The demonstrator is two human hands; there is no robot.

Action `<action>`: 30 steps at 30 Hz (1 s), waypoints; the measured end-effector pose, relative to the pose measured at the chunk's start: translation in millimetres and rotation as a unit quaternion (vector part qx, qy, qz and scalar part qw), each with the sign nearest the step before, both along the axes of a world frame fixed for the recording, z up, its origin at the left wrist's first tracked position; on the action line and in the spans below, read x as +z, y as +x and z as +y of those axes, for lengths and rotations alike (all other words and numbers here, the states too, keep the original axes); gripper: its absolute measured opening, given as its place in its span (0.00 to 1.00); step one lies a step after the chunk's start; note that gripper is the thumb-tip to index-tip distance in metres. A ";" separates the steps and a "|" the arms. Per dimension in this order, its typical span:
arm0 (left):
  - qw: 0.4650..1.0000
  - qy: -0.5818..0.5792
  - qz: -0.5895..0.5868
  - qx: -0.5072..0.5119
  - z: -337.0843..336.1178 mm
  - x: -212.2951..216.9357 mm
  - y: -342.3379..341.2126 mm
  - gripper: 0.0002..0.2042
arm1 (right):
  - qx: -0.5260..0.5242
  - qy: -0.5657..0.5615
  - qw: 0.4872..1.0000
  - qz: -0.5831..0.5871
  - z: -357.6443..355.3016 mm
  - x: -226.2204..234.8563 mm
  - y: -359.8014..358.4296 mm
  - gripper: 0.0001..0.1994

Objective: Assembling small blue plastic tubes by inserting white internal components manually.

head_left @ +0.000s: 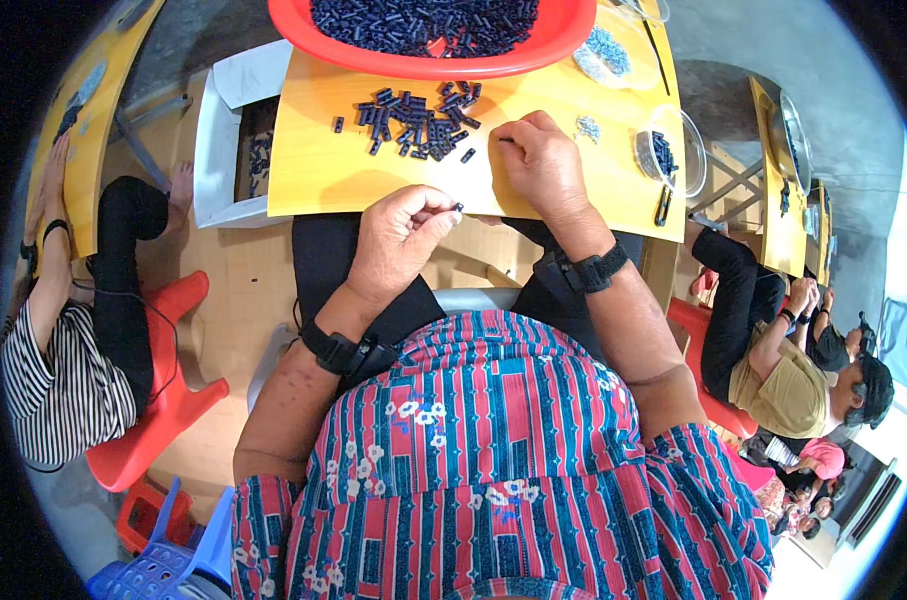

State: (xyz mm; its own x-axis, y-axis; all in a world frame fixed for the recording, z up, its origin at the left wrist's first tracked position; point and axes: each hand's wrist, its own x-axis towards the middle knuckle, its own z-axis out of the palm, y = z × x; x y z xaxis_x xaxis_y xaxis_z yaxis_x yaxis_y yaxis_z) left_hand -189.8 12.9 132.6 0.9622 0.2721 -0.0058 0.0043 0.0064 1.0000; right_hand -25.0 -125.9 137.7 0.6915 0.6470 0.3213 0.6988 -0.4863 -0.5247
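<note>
My left hand [402,240] is in front of the table's near edge, thumb and forefinger pinched on a small black plastic piece [459,207]. Over the table, my right hand [546,168] has its fingers closed, and the dark tip of another small piece [505,139] shows at the fingertips. A loose pile of short black plastic pieces [414,125] lies on the yellow table [314,170] to the left of my right hand. One single piece [468,156] rests apart from the pile, between my two hands.
A red basin [434,68] full of black pieces stands at the far side. On the right are a clear tub of small blue-white parts [606,50], a clear container [696,150] with black pieces, and a dark tool [664,205]. An open white box [219,150] adjoins the left edge. People sit on both sides.
</note>
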 end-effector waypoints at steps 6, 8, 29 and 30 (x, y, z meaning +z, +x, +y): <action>1.000 0.021 0.002 0.001 1.0 -3.1 1.0 0.03 | 0.009 -0.146 0.986 -0.082 -1.7 -4.7 1.2 0.05; 1.000 0.029 0.001 0.004 2.3 -6.5 1.0 0.03 | 0.012 -0.172 0.981 -0.090 -2.7 -2.8 -1.0 0.04; 0.990 -0.133 -0.041 -0.030 -8.7 -14.0 -10.6 0.06 | 0.085 0.230 0.762 0.600 -8.1 16.8 -62.5 0.08; 0.990 -0.133 -0.040 -0.030 -8.6 -16.2 -10.6 0.06 | 0.084 0.230 0.761 0.600 -9.3 14.8 -62.5 0.08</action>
